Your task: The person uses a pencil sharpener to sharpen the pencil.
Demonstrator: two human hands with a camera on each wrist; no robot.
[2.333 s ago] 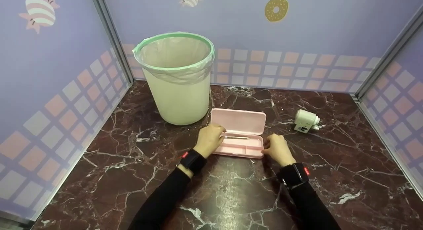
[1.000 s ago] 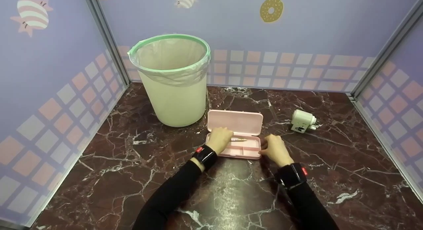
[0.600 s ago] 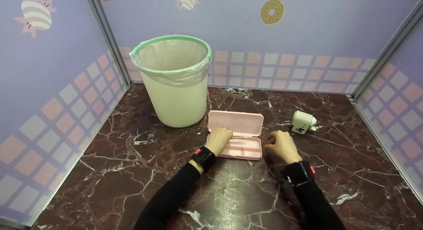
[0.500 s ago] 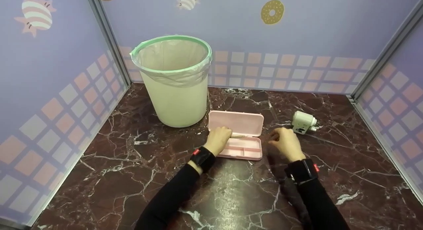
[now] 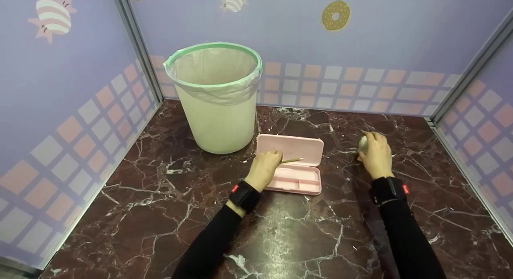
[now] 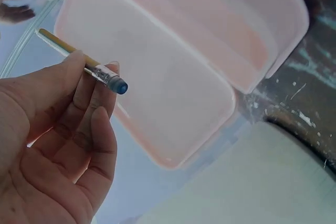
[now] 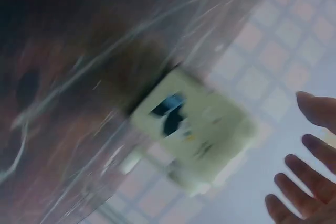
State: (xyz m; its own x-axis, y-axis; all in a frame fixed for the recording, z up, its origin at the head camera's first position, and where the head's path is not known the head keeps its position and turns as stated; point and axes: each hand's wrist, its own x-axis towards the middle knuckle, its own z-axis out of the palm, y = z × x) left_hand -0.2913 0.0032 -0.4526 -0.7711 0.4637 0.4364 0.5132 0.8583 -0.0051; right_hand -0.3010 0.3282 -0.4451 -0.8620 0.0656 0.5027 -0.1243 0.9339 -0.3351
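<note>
Your left hand (image 5: 264,166) holds a pencil (image 5: 291,160) over the open pink pencil case (image 5: 296,162). The pencil lies almost flat. Its long side runs left to right. Its thin free end points to your right, toward your other hand, and it tips up just a little. The end with the blue eraser (image 6: 119,85) sits in your fingers. In the left wrist view your thumb (image 6: 50,80) and first fingers pinch the pencil near its metal band, with the eraser poking out past the fingertips. The grip is narrow and tight on the pencil.

The pencil case sits on the dark marble worktop (image 5: 160,199), with its lid (image 5: 294,144) laid back flat behind the tray. The pencil is above the spot where the lid meets the tray.

Your right hand (image 5: 376,154) is well apart from the case, over on the right. It lies on top of the small white pencil sharpener (image 5: 362,144). In the right wrist view the sharpener (image 7: 194,129) is blurry and your fingers (image 7: 294,182) are spread out straight beside it, so the grip there is wide and not closed around it.

A pale bin (image 5: 218,98) with a green rim and a plastic bag inside stands just behind and to the left of the case.
</note>
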